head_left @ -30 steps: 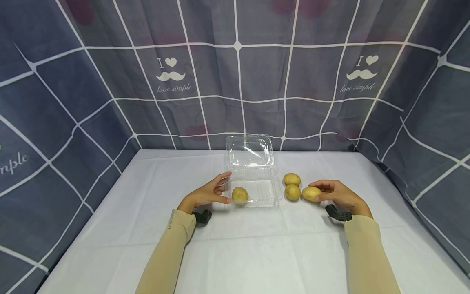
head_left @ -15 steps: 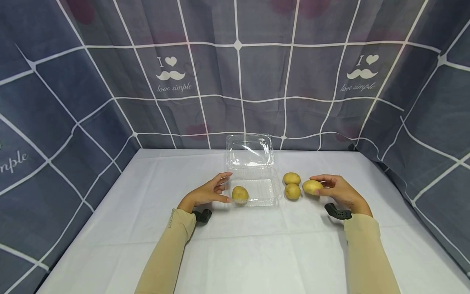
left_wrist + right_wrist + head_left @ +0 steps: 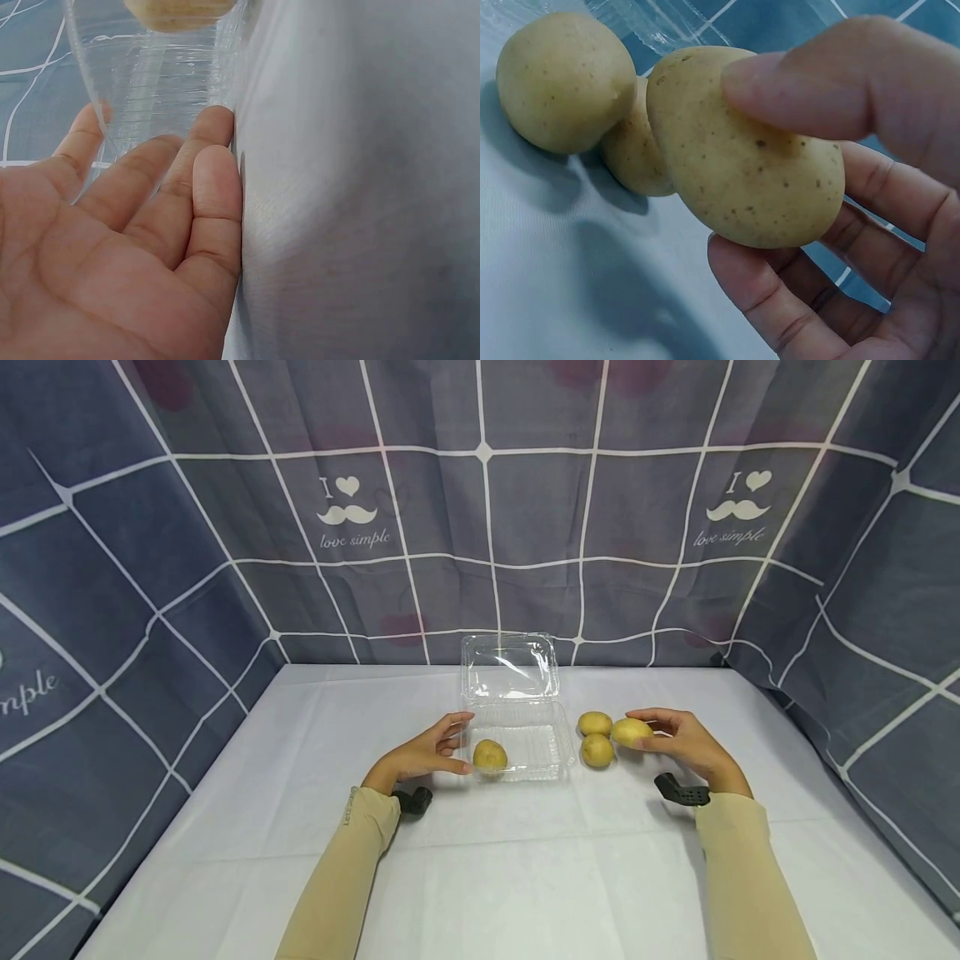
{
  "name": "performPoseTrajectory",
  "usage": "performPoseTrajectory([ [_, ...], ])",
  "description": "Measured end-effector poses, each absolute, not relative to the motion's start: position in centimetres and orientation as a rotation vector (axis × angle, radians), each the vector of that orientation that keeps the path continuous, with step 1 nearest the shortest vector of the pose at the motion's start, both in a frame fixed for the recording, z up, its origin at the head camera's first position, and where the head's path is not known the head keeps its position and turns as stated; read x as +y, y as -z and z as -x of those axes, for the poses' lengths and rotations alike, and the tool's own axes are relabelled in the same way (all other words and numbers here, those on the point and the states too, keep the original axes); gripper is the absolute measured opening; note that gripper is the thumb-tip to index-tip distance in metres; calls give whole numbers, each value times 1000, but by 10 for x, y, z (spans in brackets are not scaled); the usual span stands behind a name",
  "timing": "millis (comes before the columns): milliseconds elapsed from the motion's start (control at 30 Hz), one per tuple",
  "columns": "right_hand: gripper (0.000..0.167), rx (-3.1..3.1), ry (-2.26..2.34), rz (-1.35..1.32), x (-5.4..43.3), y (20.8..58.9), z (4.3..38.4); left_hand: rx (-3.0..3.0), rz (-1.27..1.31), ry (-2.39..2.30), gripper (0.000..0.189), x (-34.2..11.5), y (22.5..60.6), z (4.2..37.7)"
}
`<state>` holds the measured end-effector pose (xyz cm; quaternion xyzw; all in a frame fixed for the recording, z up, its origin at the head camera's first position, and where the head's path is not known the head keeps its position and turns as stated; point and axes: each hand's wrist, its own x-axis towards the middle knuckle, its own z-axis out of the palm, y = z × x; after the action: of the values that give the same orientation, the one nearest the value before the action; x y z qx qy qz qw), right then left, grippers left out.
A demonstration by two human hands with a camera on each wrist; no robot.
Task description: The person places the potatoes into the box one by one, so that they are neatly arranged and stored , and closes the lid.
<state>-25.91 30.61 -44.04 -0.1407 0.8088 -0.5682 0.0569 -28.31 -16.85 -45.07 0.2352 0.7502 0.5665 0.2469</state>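
My right hand point(image 3: 690, 747) pinches a yellow potato point(image 3: 742, 172) between thumb and fingers. It is raised off the white cloth in the right wrist view, beside two other potatoes: a rounder one point(image 3: 597, 751) in front and another point(image 3: 595, 723) behind it. To the left lies a clear plastic clamshell container point(image 3: 536, 739), its lid point(image 3: 510, 668) tipped back. One potato point(image 3: 490, 755) sits in its front left corner. My left hand point(image 3: 420, 757) rests at the container's left side, thumb and fingers spread along the wall. In the left wrist view its fingertips point(image 3: 214, 124) meet the plastic.
A white cloth point(image 3: 495, 877) covers the table. Dark grey-blue curtains point(image 3: 435, 518) with white grid lines stand behind and at both sides. A black wrist camera point(image 3: 681, 791) sits on the right wrist, another point(image 3: 414, 802) on the left.
The right hand has lifted its potato from the cloth and shifted it slightly back and to the left, closer to the other two. The left hand and container have stayed put.
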Motion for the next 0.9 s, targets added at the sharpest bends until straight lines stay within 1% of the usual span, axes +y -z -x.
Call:
performPoseTrajectory([
  [233,54,2447,1739,478,302,440,261,2035,-638,-1550,100,-169,451,283],
  [900,51,2447,1803,512,282,436,265,2032,-637,-1550,100,-169,450,283],
])
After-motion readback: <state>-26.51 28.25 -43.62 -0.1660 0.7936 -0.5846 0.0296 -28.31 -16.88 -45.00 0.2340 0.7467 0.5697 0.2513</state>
